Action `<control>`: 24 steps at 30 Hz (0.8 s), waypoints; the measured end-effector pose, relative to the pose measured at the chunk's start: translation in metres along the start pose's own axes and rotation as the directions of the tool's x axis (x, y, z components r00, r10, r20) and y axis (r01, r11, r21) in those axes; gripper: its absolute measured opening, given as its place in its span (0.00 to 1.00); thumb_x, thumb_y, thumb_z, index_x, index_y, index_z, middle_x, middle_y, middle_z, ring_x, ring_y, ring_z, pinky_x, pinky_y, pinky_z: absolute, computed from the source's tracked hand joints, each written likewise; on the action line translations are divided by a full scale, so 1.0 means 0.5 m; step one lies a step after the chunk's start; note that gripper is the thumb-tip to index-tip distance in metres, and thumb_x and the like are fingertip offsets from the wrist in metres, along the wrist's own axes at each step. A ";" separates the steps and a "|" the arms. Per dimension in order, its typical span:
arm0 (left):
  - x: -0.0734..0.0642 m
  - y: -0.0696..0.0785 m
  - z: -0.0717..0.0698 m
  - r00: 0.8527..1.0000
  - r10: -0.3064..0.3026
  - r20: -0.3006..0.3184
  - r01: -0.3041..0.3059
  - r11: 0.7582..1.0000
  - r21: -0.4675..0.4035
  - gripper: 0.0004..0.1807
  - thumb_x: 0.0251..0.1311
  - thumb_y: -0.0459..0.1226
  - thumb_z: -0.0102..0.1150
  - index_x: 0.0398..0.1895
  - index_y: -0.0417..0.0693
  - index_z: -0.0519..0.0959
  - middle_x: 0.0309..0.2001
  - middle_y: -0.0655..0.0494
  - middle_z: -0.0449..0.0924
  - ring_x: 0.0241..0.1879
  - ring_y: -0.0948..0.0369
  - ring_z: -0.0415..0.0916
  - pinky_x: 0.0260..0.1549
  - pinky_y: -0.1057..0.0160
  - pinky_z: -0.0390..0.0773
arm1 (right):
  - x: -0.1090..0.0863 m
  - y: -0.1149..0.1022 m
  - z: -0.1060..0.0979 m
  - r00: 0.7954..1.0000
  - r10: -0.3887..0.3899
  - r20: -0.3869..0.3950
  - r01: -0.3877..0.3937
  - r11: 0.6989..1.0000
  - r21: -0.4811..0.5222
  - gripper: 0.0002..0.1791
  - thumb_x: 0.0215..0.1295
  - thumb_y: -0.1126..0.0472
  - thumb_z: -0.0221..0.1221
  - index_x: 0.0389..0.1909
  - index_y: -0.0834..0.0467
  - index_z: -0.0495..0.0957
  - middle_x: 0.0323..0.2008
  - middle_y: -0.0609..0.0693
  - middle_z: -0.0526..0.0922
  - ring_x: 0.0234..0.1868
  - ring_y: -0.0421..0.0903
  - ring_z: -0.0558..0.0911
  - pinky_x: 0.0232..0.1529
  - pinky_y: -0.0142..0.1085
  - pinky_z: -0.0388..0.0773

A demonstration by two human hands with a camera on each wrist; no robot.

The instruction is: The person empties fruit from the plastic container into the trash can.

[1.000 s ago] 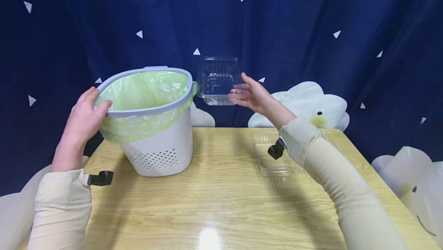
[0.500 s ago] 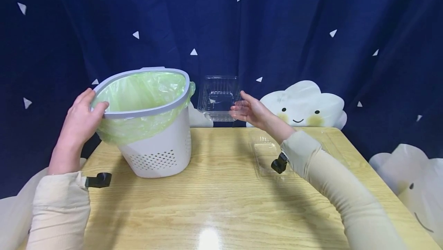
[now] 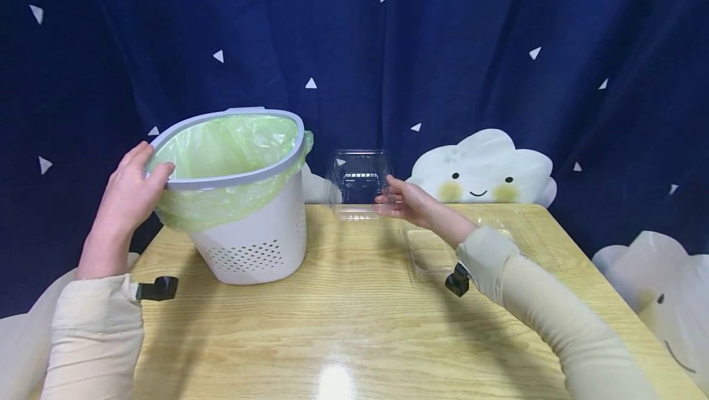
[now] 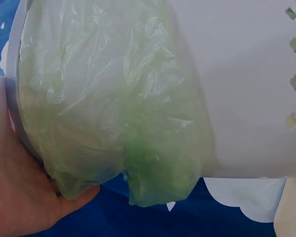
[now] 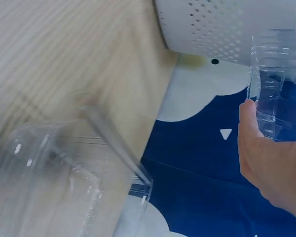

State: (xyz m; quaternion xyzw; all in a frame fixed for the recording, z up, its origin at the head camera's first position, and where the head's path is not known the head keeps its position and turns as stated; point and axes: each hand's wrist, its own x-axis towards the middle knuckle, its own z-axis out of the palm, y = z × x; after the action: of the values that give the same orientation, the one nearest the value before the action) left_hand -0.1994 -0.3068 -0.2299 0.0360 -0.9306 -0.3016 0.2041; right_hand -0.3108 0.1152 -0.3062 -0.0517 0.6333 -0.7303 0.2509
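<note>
On the left of the table stands a white trash bin (image 3: 288, 228) with a grey rim, tipped a little and lined with a green plastic bag (image 3: 227, 206). My left hand (image 3: 130, 188) grips its rim from the left side, the thumb over the inner edge; the left wrist view shows the bag's folded-over edge (image 4: 163, 113) beside that hand. To the right of the bin, my right hand (image 3: 411, 203) holds a clear plastic food container (image 3: 359, 188) by its right side, thumb up. In the right wrist view the held container (image 5: 272, 94) overlaps the bin.
More clear plastic packaging (image 3: 432, 252) lies on the wooden table (image 3: 332, 314), partly behind my right forearm. The table's back edge runs just behind the held container. A dark blue curtain (image 3: 471, 49) with white triangles and clouds hangs beyond.
My right hand has come down with the clear food container, from beside the bin's rim to near the table's back edge. The left hand keeps its grip on the bin.
</note>
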 end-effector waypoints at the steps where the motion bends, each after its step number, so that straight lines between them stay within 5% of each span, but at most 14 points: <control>1: 0.000 0.000 0.000 1.000 -0.001 0.000 0.001 1.000 -0.001 0.37 0.63 0.48 0.33 0.69 0.34 0.45 0.71 0.40 0.37 0.69 0.40 0.37 0.64 0.40 0.42 | 0.000 0.003 0.000 1.000 0.005 -0.001 -0.005 1.000 -0.010 0.35 0.72 0.50 0.34 0.66 0.73 0.41 0.61 0.69 0.57 0.59 0.59 0.69 0.60 0.41 0.65; 11: -0.001 0.000 0.002 1.000 -0.004 0.008 0.004 1.000 -0.005 0.37 0.63 0.49 0.33 0.69 0.33 0.45 0.71 0.40 0.37 0.69 0.40 0.36 0.64 0.39 0.42 | -0.007 0.046 -0.001 0.996 0.079 -0.037 -0.081 0.995 -0.053 0.31 0.72 0.52 0.33 0.66 0.69 0.42 0.62 0.71 0.55 0.63 0.65 0.61 0.54 0.39 0.73; 15: -0.002 0.000 0.003 1.000 0.002 0.006 -0.002 1.000 -0.003 0.37 0.63 0.48 0.33 0.69 0.33 0.45 0.71 0.39 0.37 0.69 0.40 0.37 0.64 0.39 0.42 | -0.007 0.066 -0.002 0.994 0.099 -0.044 -0.101 0.994 -0.039 0.29 0.72 0.53 0.31 0.66 0.67 0.42 0.62 0.73 0.54 0.62 0.67 0.61 0.57 0.44 0.69; 24: -0.001 -0.001 0.002 1.000 -0.003 0.005 0.003 1.000 -0.003 0.37 0.64 0.49 0.33 0.69 0.34 0.44 0.71 0.40 0.36 0.69 0.40 0.36 0.63 0.38 0.42 | -0.008 0.099 0.000 0.981 0.161 -0.112 -0.180 0.966 -0.185 0.29 0.72 0.50 0.30 0.62 0.71 0.52 0.46 0.62 0.70 0.53 0.60 0.74 0.50 0.43 0.75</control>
State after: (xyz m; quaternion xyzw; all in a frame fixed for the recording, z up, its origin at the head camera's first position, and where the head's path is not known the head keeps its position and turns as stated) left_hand -0.1996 -0.3064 -0.2311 0.0362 -0.9306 -0.3035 0.2014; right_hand -0.2927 0.1135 -0.3522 0.0138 0.7149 -0.6424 0.2759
